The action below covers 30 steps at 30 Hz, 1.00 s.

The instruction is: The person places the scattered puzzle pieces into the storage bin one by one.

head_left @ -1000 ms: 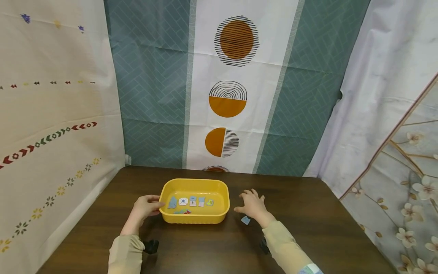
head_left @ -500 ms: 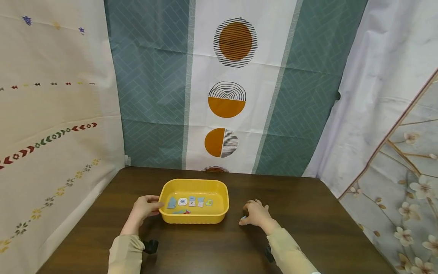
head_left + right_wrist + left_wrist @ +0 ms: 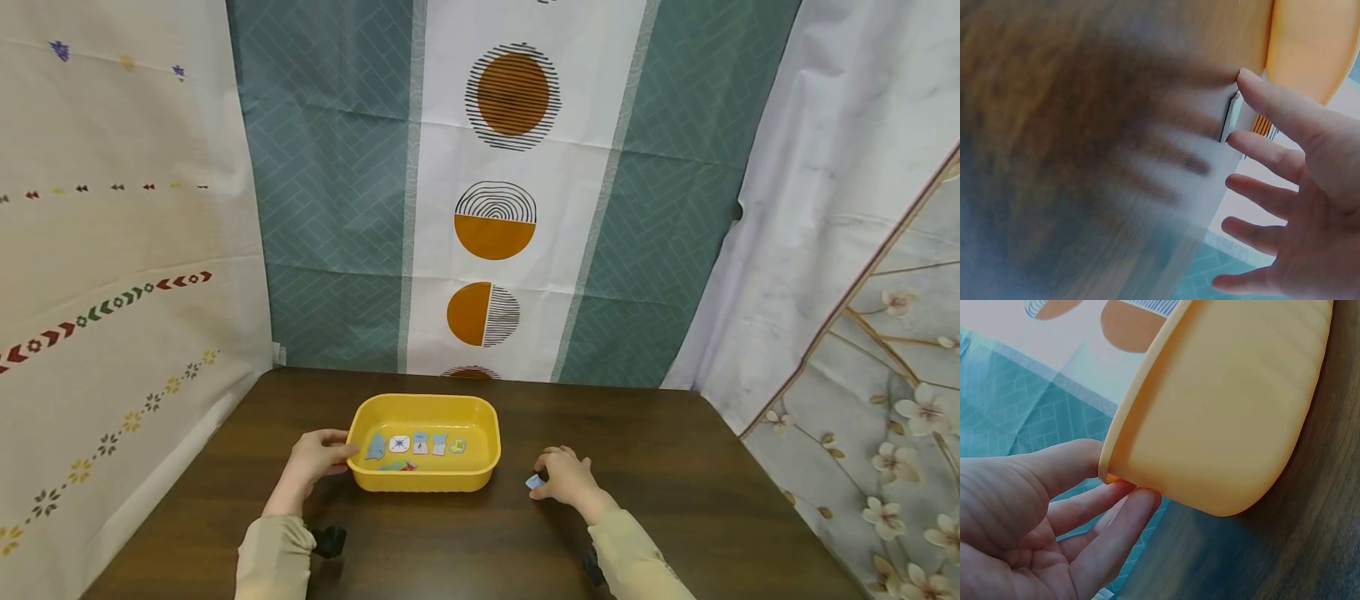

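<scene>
A yellow plastic tray (image 3: 423, 482) stands on the table, several small flat cut-out pieces lying in it. My left hand (image 3: 321, 456) holds its left end; in the left wrist view the thumb (image 3: 1079, 459) is at the rim and the fingers are curled beneath it. To the right of the tray, my right hand (image 3: 562, 475) is low over the table at a small flat light-blue piece (image 3: 534, 482). In the right wrist view this thin piece (image 3: 1231, 115) sits between thumb and index fingertips, with the other fingers spread apart.
Inside the tray are a blue piece (image 3: 377, 447), a white piece with a blue star (image 3: 399, 443) and a green one (image 3: 458, 446). The dark wooden table (image 3: 435, 550) ends at a patterned curtain (image 3: 330, 317) behind. Cloths hang at both sides.
My right hand has come down to the light-blue piece and brought thumb and index finger to its edges. The left hand has stayed at the tray's left end.
</scene>
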{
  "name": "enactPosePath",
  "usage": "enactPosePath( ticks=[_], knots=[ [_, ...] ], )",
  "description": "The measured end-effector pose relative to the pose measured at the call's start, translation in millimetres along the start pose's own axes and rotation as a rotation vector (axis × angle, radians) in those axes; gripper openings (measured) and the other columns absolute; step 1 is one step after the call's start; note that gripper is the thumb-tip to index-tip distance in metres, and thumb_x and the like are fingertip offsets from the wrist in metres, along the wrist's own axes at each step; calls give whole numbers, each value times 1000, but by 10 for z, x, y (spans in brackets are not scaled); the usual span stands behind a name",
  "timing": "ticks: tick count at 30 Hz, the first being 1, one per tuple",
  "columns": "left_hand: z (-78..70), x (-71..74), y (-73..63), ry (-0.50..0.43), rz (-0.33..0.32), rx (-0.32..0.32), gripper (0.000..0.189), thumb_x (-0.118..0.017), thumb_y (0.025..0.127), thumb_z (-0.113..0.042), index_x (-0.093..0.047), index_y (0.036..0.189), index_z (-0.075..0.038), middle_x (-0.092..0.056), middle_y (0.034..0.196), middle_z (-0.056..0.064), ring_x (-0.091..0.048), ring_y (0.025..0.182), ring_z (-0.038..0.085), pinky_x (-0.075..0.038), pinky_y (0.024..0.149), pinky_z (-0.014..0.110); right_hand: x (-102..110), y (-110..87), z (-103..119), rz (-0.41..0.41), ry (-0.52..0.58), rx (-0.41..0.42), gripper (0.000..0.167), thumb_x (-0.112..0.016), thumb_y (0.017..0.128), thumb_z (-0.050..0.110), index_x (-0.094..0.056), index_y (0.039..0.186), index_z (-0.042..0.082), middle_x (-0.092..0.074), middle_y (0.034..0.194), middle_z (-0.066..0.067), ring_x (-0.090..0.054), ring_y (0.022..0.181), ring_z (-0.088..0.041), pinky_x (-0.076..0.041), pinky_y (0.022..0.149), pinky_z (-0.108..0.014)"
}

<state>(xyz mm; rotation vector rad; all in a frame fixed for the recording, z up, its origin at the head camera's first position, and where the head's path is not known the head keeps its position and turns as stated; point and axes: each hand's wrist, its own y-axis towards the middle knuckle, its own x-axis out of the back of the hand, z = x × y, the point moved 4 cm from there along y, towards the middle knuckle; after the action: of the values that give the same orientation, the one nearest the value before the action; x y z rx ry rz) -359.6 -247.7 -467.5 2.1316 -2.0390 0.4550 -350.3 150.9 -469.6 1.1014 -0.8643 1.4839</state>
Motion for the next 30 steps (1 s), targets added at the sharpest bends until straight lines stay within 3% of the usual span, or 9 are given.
enactPosePath(
  ticks=[14, 24, 30],
  knots=[
    [32, 8, -4, -16, -9, 20, 44, -69, 90, -7, -54, 125, 16, -65, 107, 27, -68, 79, 19, -62, 74, 38, 22, -7, 5, -8, -2, 16, 25, -86, 72, 14, -72, 91, 8, -58, 132, -22, -43, 129, -52, -26, 98, -83],
    [20, 4, 6, -22, -13, 13, 44, -69, 89, -6, -54, 123, 17, -65, 107, 30, -68, 78, 19, -62, 74, 38, 37, 45, 9, -9, -12, 24, 22, -85, 75, 21, -72, 90, 10, -58, 132, -21, -41, 130, -51, -25, 98, -83],
    [8, -5, -1, -20, -8, 3, 43, -69, 89, -5, -55, 123, 17, -65, 107, 30, -68, 78, 19, -63, 73, 38, 143, 116, 56, -51, -17, 22, 23, -82, 79, 24, -72, 94, 8, -56, 134, -21, -38, 133, -52, -25, 99, -83]
  ],
)
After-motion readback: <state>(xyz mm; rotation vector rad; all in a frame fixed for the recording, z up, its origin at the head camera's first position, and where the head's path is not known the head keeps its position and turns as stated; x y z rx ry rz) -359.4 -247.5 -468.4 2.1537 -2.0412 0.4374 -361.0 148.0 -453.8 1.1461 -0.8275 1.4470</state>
